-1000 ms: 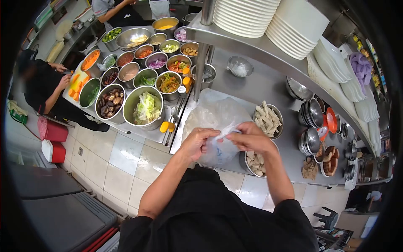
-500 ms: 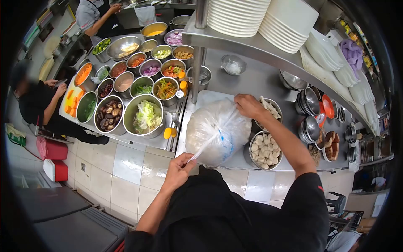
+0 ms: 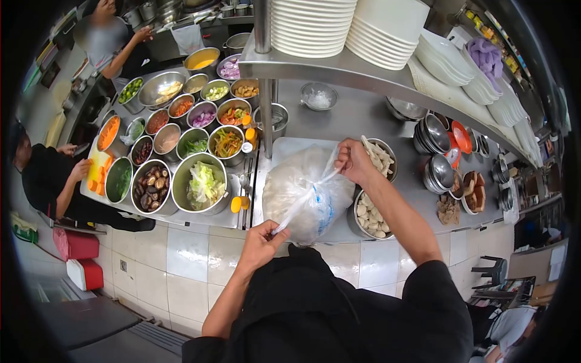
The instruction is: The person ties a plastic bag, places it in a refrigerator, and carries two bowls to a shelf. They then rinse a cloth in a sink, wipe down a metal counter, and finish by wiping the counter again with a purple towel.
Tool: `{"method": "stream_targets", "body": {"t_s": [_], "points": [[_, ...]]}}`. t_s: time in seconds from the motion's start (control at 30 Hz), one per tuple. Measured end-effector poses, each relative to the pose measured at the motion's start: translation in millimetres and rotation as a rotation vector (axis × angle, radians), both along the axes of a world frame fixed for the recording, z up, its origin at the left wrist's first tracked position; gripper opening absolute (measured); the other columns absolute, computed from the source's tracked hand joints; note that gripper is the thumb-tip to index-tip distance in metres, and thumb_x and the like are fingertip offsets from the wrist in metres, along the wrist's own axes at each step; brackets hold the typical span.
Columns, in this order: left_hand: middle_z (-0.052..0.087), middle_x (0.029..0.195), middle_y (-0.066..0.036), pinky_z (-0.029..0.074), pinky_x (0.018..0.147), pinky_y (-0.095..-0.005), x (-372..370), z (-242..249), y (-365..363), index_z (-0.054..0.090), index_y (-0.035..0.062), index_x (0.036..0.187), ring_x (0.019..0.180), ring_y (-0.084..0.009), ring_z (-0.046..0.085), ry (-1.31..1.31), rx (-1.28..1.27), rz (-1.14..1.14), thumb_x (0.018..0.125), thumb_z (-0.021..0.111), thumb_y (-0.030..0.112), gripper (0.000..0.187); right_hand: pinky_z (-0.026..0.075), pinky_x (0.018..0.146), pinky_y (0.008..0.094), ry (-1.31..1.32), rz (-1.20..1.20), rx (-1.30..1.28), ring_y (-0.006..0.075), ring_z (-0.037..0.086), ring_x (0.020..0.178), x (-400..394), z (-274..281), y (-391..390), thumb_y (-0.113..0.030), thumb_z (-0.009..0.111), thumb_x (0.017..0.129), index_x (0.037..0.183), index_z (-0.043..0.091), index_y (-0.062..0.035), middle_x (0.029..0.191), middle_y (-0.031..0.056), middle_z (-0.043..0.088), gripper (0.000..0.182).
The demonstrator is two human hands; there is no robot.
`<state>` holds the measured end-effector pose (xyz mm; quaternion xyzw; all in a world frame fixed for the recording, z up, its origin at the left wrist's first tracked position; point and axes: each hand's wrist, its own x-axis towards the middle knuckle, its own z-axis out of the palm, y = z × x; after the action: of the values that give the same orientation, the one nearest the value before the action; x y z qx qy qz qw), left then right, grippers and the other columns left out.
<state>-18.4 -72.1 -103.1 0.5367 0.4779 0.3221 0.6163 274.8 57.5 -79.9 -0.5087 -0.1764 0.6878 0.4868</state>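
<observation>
A full, clear plastic bag point(image 3: 296, 187) with blue print rests on a white cutting board point(image 3: 284, 146) at the counter's front. Its contents are pale and cannot be made out. My left hand point(image 3: 264, 241) pinches one twisted end of the bag at its near left. On the far right side, my right hand point(image 3: 354, 160) grips another end, and the plastic is drawn tight between the two hands across the knotted middle. Close to my right forearm stand a pot of pale round balls point(image 3: 370, 216) and a pot of whitish strips point(image 3: 380, 158).
Metal pots of cut vegetables crowd the left, including lettuce point(image 3: 206, 186) and mushrooms point(image 3: 151, 187). A shelf point(image 3: 339, 66) with stacked white plates point(image 3: 311, 27) overhangs the counter. Metal bowls point(image 3: 436, 133) stand right. Co-workers point(image 3: 51, 175) are at the left; another person is at lower right.
My right hand has taken hold of a bag end and pulled it up and away from the knot. My left hand keeps its pinch. The camera view has shifted slightly.
</observation>
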Motion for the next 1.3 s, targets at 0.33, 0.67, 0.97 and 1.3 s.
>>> {"method": "stream_targets", "body": {"t_s": [0.33, 0.67, 0.97, 1.3], "points": [[0.036, 0.054, 0.004, 0.028, 0.047, -0.0233, 11, 0, -34, 0.049, 0.0035, 0.069, 0.053, -0.0053, 0.030, 0.132, 0.061, -0.100, 0.081, 0.064, 0.020, 0.025, 0.036, 0.039, 0.0325, -0.369, -0.353, -0.088, 0.0162, 0.041, 0.044, -50, -57, 95, 0.001, 0.059, 0.068, 0.069, 0.055, -0.0032, 0.060, 0.0070, 0.048, 0.006], [0.038, 0.053, 0.002, 0.029, 0.045, -0.0238, -14, 45, -54, 0.051, 0.0029, 0.067, 0.051, -0.0062, 0.031, 0.219, 0.148, -0.091, 0.080, 0.066, 0.021, 0.026, 0.031, 0.041, 0.0330, -0.516, -0.465, -0.051, 0.0162, 0.041, 0.046, -58, -53, 98, -0.007, 0.063, 0.065, 0.054, 0.051, -0.0026, 0.052, 0.0068, 0.046, 0.018], [0.052, 0.065, 0.001, 0.034, 0.054, -0.0225, -14, 86, 41, 0.060, 0.0016, 0.075, 0.061, -0.0057, 0.043, 0.057, 0.297, 0.000, 0.080, 0.063, 0.018, 0.017, 0.033, 0.045, 0.0297, -1.187, 0.803, 0.833, 0.0115, 0.037, 0.046, -88, 133, -43, -0.023, 0.073, 0.067, 0.067, 0.057, -0.0046, 0.045, 0.0026, 0.038, 0.025], [0.057, 0.074, 0.002, 0.037, 0.057, -0.0220, 52, 30, 103, 0.062, 0.0020, 0.089, 0.064, -0.0075, 0.047, -0.287, 0.138, 0.004, 0.087, 0.052, 0.025, 0.025, 0.038, 0.051, 0.0264, -0.929, 0.514, 0.741, 0.0080, 0.045, 0.054, -77, 94, -30, -0.013, 0.062, 0.078, 0.074, 0.064, 0.0004, 0.057, 0.0023, 0.056, 0.014]]}}
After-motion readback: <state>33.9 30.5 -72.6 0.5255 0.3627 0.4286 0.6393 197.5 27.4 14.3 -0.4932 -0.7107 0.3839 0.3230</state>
